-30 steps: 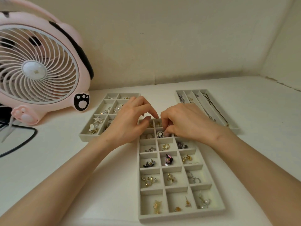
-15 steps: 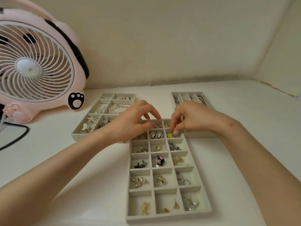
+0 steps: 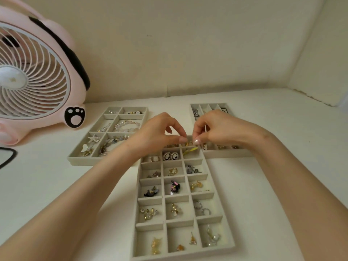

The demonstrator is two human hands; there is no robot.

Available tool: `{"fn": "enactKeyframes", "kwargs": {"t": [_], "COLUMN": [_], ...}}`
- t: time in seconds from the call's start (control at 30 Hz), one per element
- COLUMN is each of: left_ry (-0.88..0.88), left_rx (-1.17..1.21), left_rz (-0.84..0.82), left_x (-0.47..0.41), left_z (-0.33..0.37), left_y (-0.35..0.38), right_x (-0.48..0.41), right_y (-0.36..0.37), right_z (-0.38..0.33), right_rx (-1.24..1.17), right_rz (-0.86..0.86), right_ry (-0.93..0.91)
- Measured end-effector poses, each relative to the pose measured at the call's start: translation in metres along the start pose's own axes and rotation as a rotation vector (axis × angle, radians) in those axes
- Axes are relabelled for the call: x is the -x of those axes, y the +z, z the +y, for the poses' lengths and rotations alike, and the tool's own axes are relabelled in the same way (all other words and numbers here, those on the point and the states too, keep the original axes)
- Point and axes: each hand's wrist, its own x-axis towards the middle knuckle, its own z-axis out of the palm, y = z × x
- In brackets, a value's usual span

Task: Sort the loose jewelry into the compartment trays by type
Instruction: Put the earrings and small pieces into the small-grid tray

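A grey tray of small compartments [image 3: 218, 206] lies in front of me, holding earrings, among them a black cameo pair [image 3: 170, 156]. Over its far right corner my left hand [image 3: 160, 132] and my right hand [image 3: 214, 129] meet fingertip to fingertip. Between them they pinch a small gold piece [image 3: 189, 143]. A yellow earring [image 3: 189, 150] lies in the compartment just below it. A second tray [image 3: 79, 157] at the left holds bracelets and brooches. A third tray [image 3: 226, 152] with long slots lies behind my right hand, partly hidden.
A pink fan [image 3: 35, 76] with a paw print stands at the far left, and a black cable [image 3: 7, 157] runs beside it. Cream walls close the back and right. Bare white table lies at the right and front left.
Both hands lifted from the tray's top rows and came together, now pinching the small gold piece above the far right compartment. The view has shifted slightly.
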Motion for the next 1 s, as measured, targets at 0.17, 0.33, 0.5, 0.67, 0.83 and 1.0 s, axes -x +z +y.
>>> {"fn": "enactKeyframes", "kwargs": {"t": [0.17, 0.33, 0.5, 0.67, 0.83, 1.0], "left_ry": [0.103, 0.143, 0.147, 0.159, 0.047, 0.043], "left_rx": [-0.033, -0.195, -0.18, -0.088, 0.14, 0.219], "left_rz": [-0.007, 0.032, 0.099, 0.193, 0.249, 0.218], "left_x": [0.006, 0.006, 0.005, 0.005, 0.005, 0.005], "left_z": [-0.002, -0.001, -0.005, -0.001, -0.001, 0.001], "left_y": [0.006, 0.017, 0.017, 0.019, 0.013, 0.013], "right_x": [-0.001, -0.003, -0.003, -0.004, -0.001, -0.003], "right_y": [0.001, 0.003, 0.002, 0.003, -0.001, 0.0], "right_z": [0.004, 0.005, 0.007, 0.009, 0.009, 0.008], "right_rx": [-0.129, -0.277, -0.375, -0.445, -0.534, -0.572], "right_rz": [-0.017, -0.047, -0.043, -0.023, 0.077, 0.101], "right_ry": [0.025, 0.016, 0.016, -0.019, -0.095, -0.141]}}
